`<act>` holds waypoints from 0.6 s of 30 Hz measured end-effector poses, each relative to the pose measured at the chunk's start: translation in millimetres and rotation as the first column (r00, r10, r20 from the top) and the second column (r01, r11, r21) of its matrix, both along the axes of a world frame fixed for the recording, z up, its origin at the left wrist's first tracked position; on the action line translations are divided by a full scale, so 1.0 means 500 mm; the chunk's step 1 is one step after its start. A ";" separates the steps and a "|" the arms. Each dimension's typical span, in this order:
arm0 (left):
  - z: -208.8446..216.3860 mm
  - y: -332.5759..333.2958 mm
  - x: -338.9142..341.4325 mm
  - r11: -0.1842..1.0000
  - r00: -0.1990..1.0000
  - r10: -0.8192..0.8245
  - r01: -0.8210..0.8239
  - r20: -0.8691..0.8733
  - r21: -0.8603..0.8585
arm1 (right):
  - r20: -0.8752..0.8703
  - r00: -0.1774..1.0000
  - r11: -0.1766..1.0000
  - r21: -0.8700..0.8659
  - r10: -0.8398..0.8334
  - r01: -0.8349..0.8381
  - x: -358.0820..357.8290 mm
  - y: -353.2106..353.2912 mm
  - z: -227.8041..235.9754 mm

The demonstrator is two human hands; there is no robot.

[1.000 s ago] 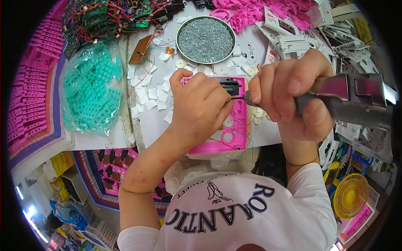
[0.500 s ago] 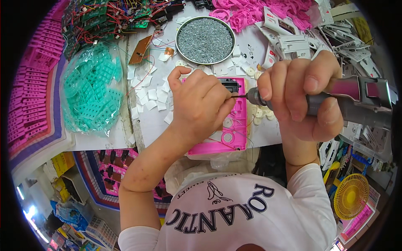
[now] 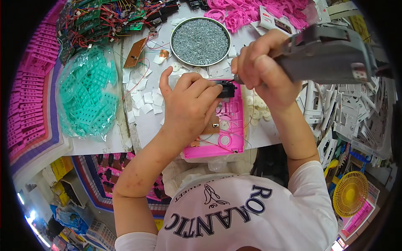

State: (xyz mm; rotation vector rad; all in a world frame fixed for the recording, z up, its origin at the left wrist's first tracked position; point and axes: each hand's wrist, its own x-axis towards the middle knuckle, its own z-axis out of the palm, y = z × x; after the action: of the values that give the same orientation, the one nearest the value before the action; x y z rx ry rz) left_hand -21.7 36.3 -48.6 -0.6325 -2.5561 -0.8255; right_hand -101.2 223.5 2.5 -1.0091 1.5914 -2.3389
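Pink rectangular plastic casing (image 3: 238, 121) beneath left hand (image 3: 186, 99), grip unclear, needs right hand (image 3: 266, 69), gripping grey power screwdriver (image 3: 324, 58), aligned.

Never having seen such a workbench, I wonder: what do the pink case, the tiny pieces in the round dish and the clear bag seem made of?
Pink case: probably moulded plastic with a smooth sheen, judging by its even colour and formed-in rings.
Tiny pieces: likely bare metal, shiny, given their silvery-grey glints.
Clear bag: apparently thin, glossy plastic film, being see-through, creased and glinting.
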 end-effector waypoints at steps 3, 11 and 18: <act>0.001 0.000 0.000 1.000 1.000 -0.003 0.003 -0.006 -0.010 | -0.049 0.997 0.987 0.145 -0.064 0.071 0.016 -0.011 0.001; 0.012 -0.006 -0.031 0.994 0.992 -0.100 0.103 0.071 -0.035 | -0.049 0.999 0.967 0.256 0.019 -0.006 -0.020 -0.002 0.034; 0.183 -0.135 0.051 0.993 0.949 -0.112 0.097 0.295 0.066 | 0.025 0.998 0.999 -0.013 -0.051 0.051 -0.145 0.080 0.141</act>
State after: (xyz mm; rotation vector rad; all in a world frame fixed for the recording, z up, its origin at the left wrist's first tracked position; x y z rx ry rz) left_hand 3.7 -31.1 42.8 -0.6778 -2.7779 -1.0933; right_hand -173.5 263.5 73.1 -0.9496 1.6127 -2.3893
